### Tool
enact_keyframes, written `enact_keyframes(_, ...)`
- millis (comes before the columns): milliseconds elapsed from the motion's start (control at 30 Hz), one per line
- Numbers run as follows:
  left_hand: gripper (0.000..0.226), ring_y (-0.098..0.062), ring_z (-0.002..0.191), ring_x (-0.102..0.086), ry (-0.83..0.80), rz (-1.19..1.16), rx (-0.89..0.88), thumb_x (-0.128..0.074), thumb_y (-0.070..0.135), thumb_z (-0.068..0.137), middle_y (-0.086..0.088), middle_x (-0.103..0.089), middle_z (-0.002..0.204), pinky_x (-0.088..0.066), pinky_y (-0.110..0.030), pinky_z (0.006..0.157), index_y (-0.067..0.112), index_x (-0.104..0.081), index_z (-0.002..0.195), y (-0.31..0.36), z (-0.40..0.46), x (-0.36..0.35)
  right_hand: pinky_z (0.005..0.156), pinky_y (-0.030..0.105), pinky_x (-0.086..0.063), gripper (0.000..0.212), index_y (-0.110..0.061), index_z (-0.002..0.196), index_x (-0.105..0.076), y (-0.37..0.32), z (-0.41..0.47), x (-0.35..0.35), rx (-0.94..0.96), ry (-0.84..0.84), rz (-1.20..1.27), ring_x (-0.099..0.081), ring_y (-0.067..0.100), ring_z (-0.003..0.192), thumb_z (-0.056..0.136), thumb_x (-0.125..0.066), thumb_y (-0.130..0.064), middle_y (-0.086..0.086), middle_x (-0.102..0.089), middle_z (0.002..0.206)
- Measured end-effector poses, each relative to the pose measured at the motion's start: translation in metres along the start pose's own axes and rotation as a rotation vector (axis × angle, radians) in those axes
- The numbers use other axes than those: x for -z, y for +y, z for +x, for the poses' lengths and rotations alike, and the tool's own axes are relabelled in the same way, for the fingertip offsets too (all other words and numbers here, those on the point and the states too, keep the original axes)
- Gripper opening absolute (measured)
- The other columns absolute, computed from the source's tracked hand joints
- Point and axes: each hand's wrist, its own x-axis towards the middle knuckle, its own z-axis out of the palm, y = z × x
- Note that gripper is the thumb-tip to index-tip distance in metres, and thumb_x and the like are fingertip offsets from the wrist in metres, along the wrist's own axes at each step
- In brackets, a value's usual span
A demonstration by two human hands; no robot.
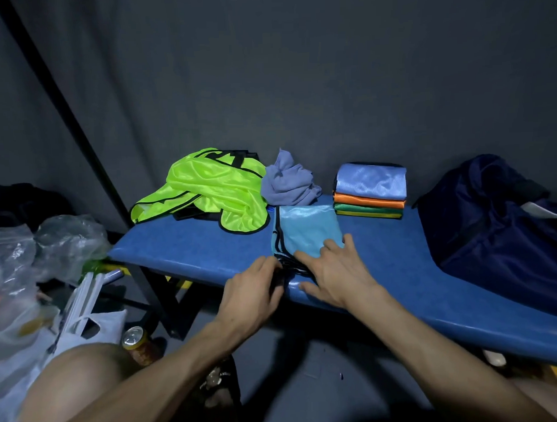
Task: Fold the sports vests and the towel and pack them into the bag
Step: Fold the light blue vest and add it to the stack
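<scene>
i see my right hand [334, 272] pressing flat, fingers spread, on the teal vest [306, 232] at the bench's [190, 245] near edge; my left hand [253, 293] curls round its hem. bag [499, 228] sits right.

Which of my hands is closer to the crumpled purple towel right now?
Right. The right hand lies on the light blue vest just below the towel; the left hand sits lower, at the bench edge.
</scene>
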Motion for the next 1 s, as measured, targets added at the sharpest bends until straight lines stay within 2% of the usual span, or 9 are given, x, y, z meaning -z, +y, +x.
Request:
enact_keyframes(100,0.024,-0.024,0.090,-0.060,0.012,-0.054,-0.193,-0.061,0.021,0.088,0.007,-0.051,0.099,-0.052,-0.042,0.067,0.027,-0.058,0.111,-0.009,0.006,0.011,0.107,0.061,-0.009,0.057,-0.038,0.153,-0.031,-0.005,0.001,-0.004,-0.012,0.004,-0.002,-0.045,0.037,0.124,0.101,-0.041,-0.057,0.020,-0.064,0.122)
enact_keyframes(167,0.025,-0.021,0.096,-0.052,0.002,-0.010,-0.353,-0.063,0.014,0.086,0.007,-0.049,0.104,-0.052,-0.042,0.072,0.024,-0.062,0.109,-0.017,0.012,0.018,0.114,0.070,-0.002,0.056,-0.038,0.156,-0.026,-0.010,0.000,-0.004,-0.017,-0.028,-0.040,-0.039,0.040,0.132,0.104,-0.036,-0.054,0.023,-0.061,0.127)
enact_keyframes(267,0.020,-0.025,0.135,-0.041,-0.039,0.081,-0.521,-0.051,0.024,0.096,-0.001,-0.048,0.141,-0.042,-0.039,0.110,0.019,-0.062,0.112,-0.026,0.022,0.021,0.113,0.075,0.007,0.055,-0.037,0.158,-0.023,-0.014,-0.001,-0.004,-0.030,-0.052,-0.088,-0.032,0.045,0.139,0.106,-0.031,-0.052,0.026,-0.056,0.136)
enact_keyframes(333,0.019,-0.023,0.146,-0.033,-0.144,0.011,-0.530,-0.044,0.026,0.103,-0.002,-0.042,0.152,-0.033,-0.038,0.119,0.015,-0.057,0.112,-0.026,0.027,0.018,0.112,0.075,0.010,0.055,-0.036,0.158,-0.021,-0.016,-0.001,-0.004,-0.027,-0.045,-0.086,-0.029,0.046,0.141,0.106,-0.031,-0.050,0.027,-0.053,0.139)
enact_keyframes(433,0.016,-0.022,0.108,-0.056,-0.267,-0.097,-0.432,-0.040,0.025,0.106,0.002,-0.053,0.124,-0.048,-0.044,0.092,0.016,-0.050,0.113,-0.020,0.034,0.016,0.111,0.075,0.013,0.058,-0.036,0.160,-0.015,-0.017,-0.002,-0.003,-0.022,-0.063,-0.096,-0.027,0.046,0.142,0.106,-0.030,-0.049,0.029,-0.051,0.139)
enact_keyframes(533,0.019,-0.025,0.086,-0.055,-0.223,-0.132,-0.288,-0.038,0.032,0.105,0.001,-0.054,0.100,-0.047,-0.047,0.078,0.017,-0.050,0.103,-0.016,0.047,0.013,0.112,0.075,0.013,0.056,-0.031,0.158,-0.027,-0.015,-0.003,-0.004,-0.020,-0.090,-0.089,-0.028,0.046,0.141,0.105,-0.030,-0.049,0.029,-0.050,0.138)
enact_keyframes(667,0.020,-0.028,0.084,-0.064,-0.101,-0.181,-0.096,-0.054,0.029,0.102,-0.004,-0.071,0.089,-0.046,-0.039,0.071,0.013,-0.063,0.095,-0.013,0.069,0.006,0.112,0.072,0.013,0.064,-0.028,0.156,-0.026,-0.003,-0.003,-0.003,-0.011,-0.085,0.004,-0.038,0.040,0.133,0.098,-0.043,-0.050,0.024,-0.057,0.128)
enact_keyframes(800,0.021,-0.025,0.076,-0.066,-0.057,-0.187,0.067,-0.066,0.031,0.094,-0.001,-0.071,0.076,-0.051,-0.038,0.070,0.015,-0.069,0.081,-0.016,0.085,-0.002,0.117,0.071,0.004,0.078,-0.029,0.158,-0.019,0.022,-0.005,-0.002,0.008,-0.106,0.128,-0.045,0.032,0.126,0.091,-0.055,-0.045,0.011,-0.058,0.118)
enact_keyframes(1000,0.014,-0.017,0.077,-0.065,-0.008,-0.175,0.261,-0.073,0.037,0.084,0.012,-0.068,0.073,-0.045,-0.030,0.065,0.027,-0.064,0.084,-0.015,0.090,-0.014,0.120,0.066,-0.007,0.054,-0.023,0.136,-0.043,0.048,-0.008,-0.008,0.040,-0.112,0.214,-0.048,0.026,0.116,0.085,-0.059,-0.032,0.003,-0.056,0.102)
